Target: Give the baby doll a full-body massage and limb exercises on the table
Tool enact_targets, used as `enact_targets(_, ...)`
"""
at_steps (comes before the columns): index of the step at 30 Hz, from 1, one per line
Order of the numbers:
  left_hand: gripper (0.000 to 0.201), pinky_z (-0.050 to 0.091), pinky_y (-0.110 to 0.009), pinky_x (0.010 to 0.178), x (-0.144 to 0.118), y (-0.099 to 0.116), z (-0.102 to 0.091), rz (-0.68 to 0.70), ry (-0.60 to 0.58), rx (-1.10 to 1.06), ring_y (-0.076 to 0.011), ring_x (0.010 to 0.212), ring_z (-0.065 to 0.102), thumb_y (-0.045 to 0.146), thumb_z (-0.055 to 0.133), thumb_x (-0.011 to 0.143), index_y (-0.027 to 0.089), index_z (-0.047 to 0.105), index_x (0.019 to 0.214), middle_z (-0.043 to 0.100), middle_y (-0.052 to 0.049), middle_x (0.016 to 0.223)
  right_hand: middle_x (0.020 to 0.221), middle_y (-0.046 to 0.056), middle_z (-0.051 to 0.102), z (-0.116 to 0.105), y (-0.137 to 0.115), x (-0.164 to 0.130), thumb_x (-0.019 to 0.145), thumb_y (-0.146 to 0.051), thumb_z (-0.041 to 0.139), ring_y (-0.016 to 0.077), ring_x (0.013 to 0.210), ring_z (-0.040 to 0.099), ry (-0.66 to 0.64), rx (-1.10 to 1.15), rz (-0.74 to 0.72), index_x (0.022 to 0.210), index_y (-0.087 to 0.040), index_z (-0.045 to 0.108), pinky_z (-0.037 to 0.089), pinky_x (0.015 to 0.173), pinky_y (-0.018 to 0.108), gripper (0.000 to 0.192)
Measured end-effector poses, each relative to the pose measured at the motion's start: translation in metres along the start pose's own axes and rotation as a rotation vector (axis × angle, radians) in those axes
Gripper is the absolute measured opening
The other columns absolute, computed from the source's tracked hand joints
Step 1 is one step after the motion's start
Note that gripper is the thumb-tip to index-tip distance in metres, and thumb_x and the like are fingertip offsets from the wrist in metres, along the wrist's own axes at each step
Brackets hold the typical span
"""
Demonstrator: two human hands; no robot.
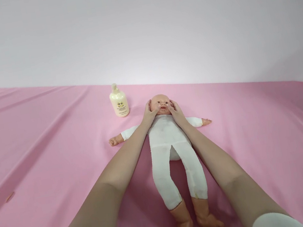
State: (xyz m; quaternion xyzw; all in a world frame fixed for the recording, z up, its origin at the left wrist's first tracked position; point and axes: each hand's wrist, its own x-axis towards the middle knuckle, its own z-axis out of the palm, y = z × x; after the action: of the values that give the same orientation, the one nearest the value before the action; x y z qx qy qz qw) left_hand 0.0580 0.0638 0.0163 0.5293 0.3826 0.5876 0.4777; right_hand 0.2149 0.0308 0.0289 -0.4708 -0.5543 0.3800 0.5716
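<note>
— Two hands on the item?

— Confirmed. My left hand [149,114] lies against one cheek of the doll [171,145], my right hand [177,113] against the other. Fingers rest flat on the face, held close together, thumbs near the mouth; nothing is pinched.

— Doll's position?

— On its back on the pink sheet [43,148], head at twelve o'clock, feet at six, arms at nine and three.

— Anything nearby?

— One cream pump bottle [119,101], upright at ten o'clock from the head, just apart from my left hand. Label print too small to read.

— Obstructions?

— My forearms cover parts of the doll's shoulders; my fingertips behind the head are hidden.
</note>
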Motion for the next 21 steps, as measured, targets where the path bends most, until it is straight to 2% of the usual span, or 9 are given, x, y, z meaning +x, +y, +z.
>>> enact_targets(3, 0.088, 0.034, -0.039, 0.119, -0.001, 0.001, -0.001, 0.004, -0.012, 0.032, -0.0289, 0.144, 0.038, 0.044, 0.079, 0.07, 0.017, 0.039, 0.144, 0.038, -0.016, 0.155, 0.146, 0.014, 0.051, 0.0, -0.001, -0.001, 0.077, -0.063, 0.066, 0.0252, 0.132, 0.054, -0.024, 0.005, 0.004, 0.139, -0.02, 0.045, 0.043, 0.114, 0.042, 0.078)
enact_targets(6, 0.084, 0.033, -0.039, 0.119, -0.001, 0.001, 0.0, 0.008, -0.008, 0.04, -0.0282, 0.145, 0.037, 0.046, 0.075, 0.074, 0.018, 0.039, 0.144, 0.038, -0.015, 0.155, 0.145, 0.012, 0.052, -0.001, 0.002, 0.0, 0.082, -0.064, 0.058, 0.0236, 0.135, 0.05, 0.006, -0.026, -0.007, 0.137, -0.021, 0.047, 0.04, 0.116, 0.042, 0.071)
enact_targets(9, 0.072, 0.033, -0.039, 0.119, 0.001, 0.0, 0.002, 0.0, 0.005, -0.003, -0.0263, 0.144, 0.038, 0.044, 0.068, 0.081, 0.018, 0.041, 0.142, 0.04, -0.014, 0.155, 0.145, 0.01, 0.053, -0.002, 0.006, 0.002, 0.088, -0.064, 0.046, 0.021, 0.138, 0.047, 0.05, -0.073, -0.042, 0.133, -0.021, 0.052, 0.034, 0.12, 0.04, 0.062)
enact_targets(12, 0.057, 0.036, -0.038, 0.117, 0.002, 0.0, 0.004, -0.029, 0.023, -0.077, -0.0241, 0.141, 0.044, 0.045, 0.056, 0.089, 0.019, 0.044, 0.139, 0.046, -0.012, 0.152, 0.143, 0.008, 0.055, -0.003, 0.01, 0.006, 0.091, -0.059, 0.04, 0.02, 0.135, 0.049, 0.068, -0.109, -0.052, 0.13, -0.022, 0.054, 0.035, 0.119, 0.041, 0.055)
enact_targets(17, 0.054, 0.037, -0.039, 0.117, 0.003, 0.002, 0.004, -0.053, 0.068, -0.08, -0.0238, 0.137, 0.049, 0.054, 0.044, 0.095, 0.018, 0.05, 0.135, 0.053, -0.012, 0.147, 0.138, 0.009, 0.059, -0.004, 0.012, 0.009, 0.092, -0.047, 0.041, 0.0198, 0.128, 0.054, 0.047, -0.099, -0.03, 0.131, -0.021, 0.052, 0.04, 0.115, 0.043, 0.048)
enact_targets(21, 0.054, 0.036, -0.038, 0.117, 0.001, 0.004, 0.004, -0.042, 0.057, -0.067, -0.0239, 0.139, 0.046, 0.053, 0.047, 0.094, 0.019, 0.05, 0.136, 0.051, -0.011, 0.148, 0.143, 0.007, 0.055, -0.003, 0.009, 0.006, 0.091, -0.051, 0.043, 0.0204, 0.133, 0.051, 0.062, -0.066, -0.012, 0.13, -0.023, 0.053, 0.039, 0.116, 0.044, 0.049)
